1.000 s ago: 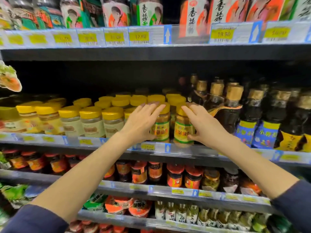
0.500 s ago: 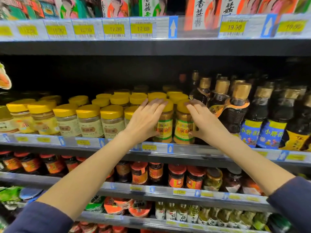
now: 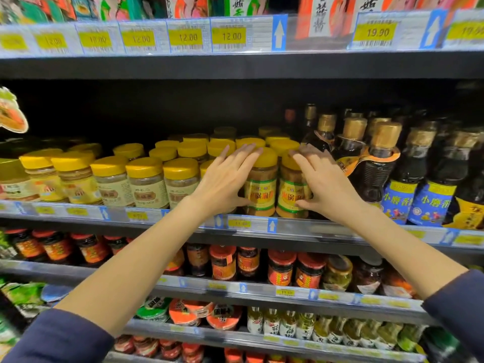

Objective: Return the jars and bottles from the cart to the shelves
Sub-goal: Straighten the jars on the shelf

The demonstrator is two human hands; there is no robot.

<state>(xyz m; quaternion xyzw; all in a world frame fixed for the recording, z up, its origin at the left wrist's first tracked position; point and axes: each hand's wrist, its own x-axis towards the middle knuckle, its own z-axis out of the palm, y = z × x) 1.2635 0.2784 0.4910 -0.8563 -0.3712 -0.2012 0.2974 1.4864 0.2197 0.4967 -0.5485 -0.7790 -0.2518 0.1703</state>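
Supermarket shelf [image 3: 314, 227], just left of dark bottles [image 3: 377, 176]: left hand [image 3: 225, 179] presses left jar [image 3: 262, 189], right hand [image 3: 326, 186] presses right jar [image 3: 289, 196], fingers straight, slightly spread.

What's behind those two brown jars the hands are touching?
More yellow lids run back in rows into the dark shelf. The jars beneath them are hidden by the two brown jars, the left hand and the right hand.

Open dark space spans centre and upper left, between the upper shelf [image 3: 235, 66] and the yellow-lidded jars [image 3: 146, 179] packed side by side below. At centre right, taller dark bottles [image 3: 379, 163] stand close together, narrowing that headroom.
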